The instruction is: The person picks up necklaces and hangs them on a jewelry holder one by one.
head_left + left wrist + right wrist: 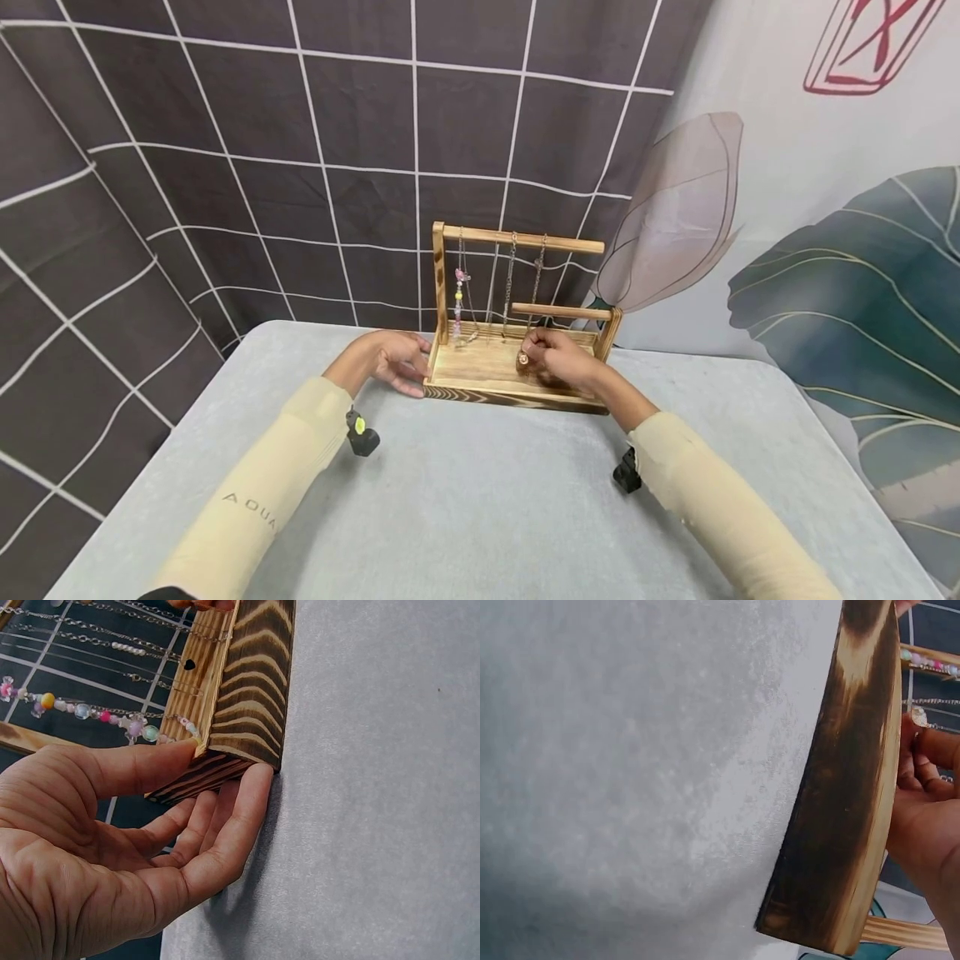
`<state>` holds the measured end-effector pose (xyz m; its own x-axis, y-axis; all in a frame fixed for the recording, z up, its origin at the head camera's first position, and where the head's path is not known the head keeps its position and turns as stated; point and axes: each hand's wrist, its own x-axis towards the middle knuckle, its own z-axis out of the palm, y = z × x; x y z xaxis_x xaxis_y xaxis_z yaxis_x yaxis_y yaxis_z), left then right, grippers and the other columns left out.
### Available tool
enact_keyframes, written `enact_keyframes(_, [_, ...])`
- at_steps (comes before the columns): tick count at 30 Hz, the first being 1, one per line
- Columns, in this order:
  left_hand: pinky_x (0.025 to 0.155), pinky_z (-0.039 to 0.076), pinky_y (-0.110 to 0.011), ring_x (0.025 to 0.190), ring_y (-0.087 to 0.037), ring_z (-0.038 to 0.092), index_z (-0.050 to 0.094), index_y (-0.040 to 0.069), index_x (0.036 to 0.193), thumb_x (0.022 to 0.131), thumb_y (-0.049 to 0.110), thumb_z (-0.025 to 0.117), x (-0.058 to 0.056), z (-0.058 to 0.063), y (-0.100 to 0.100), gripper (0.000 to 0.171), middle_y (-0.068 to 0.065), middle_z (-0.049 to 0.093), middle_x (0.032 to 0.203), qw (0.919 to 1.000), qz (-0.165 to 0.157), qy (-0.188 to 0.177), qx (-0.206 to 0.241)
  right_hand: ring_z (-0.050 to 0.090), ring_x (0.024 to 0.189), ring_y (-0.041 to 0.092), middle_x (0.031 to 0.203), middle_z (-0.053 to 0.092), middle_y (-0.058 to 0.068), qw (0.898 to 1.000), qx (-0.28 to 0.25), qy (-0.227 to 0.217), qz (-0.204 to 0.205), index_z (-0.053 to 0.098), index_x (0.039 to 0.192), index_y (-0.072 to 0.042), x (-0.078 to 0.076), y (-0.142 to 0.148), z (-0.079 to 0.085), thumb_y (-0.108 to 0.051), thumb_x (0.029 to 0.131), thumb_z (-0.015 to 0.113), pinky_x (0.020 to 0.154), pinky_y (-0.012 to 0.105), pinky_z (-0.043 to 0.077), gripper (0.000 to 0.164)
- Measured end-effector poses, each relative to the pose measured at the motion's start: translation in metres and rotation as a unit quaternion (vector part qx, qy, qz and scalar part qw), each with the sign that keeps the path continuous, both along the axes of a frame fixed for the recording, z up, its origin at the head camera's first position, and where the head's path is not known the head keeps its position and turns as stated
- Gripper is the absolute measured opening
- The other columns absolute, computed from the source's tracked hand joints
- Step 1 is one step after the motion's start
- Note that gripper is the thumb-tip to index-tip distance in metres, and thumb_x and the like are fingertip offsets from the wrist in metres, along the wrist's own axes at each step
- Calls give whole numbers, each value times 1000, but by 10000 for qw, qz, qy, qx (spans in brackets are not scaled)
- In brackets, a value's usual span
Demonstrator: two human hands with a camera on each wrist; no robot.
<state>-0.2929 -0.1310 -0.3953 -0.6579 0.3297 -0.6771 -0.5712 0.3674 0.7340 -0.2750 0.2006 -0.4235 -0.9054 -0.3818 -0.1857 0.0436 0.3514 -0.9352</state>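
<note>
A wooden jewelry stand (480,395) with a shallow tray base and two horizontal bars stands on the table. My left hand (393,360) holds its left front corner; in the left wrist view the thumb lies on the tray rim and the fingers bend against the side and lower edge. Over the tray, my right hand (564,360) pinches a necklace with a small gold-toned round pendant (522,360), which also shows in the right wrist view as a pale pendant (919,716). A colorful beaded necklace (82,711) and a chain necklace (509,279) hang from the upper bar.
Pale grey cloth covers the table (465,500) in front of the stand. Behind it hangs a dark curtain (360,108) with a white grid. To the right is a light curtain (675,275) with large leaf prints. The shorter lower bar (562,312) extends above the tray's right side.
</note>
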Motion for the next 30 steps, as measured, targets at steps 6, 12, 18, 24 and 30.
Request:
enact_keyframes(6, [87, 74, -37, 109, -25, 68, 46, 5, 156, 104, -14, 56, 0, 2, 0, 55, -14, 64, 127, 10000, -6, -14, 12, 71, 97, 18, 108, 67, 9, 9941, -815, -718, -46, 50, 130, 3, -1, 3, 1, -10, 119, 42, 91, 26, 69, 19])
enact_keyframes(12, [91, 74, -38, 115, -28, 65, 40, 5, 160, 104, -15, 54, -1, 2, -1, 61, -15, 61, 134, 10000, 13, -60, 44, 70, 95, 17, 102, 66, 4, 9900, -1063, -929, -56, 55, 121, 2, -2, 8, 1, -10, 113, 39, 93, 26, 70, 22])
enact_keyframes(18, [88, 74, -37, 115, -27, 65, 39, 6, 163, 104, -14, 54, -2, 1, 0, 65, -15, 60, 135, 9999, 58, -88, 62, 62, 81, 15, 87, 62, 2, 9945, -617, -721, -443, 53, 97, -7, 0, 7, 2, -13, 108, 40, 73, 22, 62, 18])
enact_keyframes(24, [86, 74, -36, 115, -26, 64, 37, 6, 166, 104, -13, 54, 0, 2, 0, 67, -14, 59, 137, 10000, 26, -74, 44, 57, 72, 17, 82, 61, 2, 9847, 1415, 1016, -20, 62, 101, -9, -5, 13, -6, -25, 110, 52, 64, 27, 50, 20])
enact_keyframes(30, [88, 74, -36, 118, -27, 64, 36, 5, 169, 105, -13, 53, 1, 3, 0, 68, -16, 59, 142, 10000, -17, -77, 12, 59, 66, 14, 84, 72, -4, 9316, 2768, 2293, 547, 74, 102, -22, -29, 31, -34, -40, 99, 75, 62, 31, 51, 18])
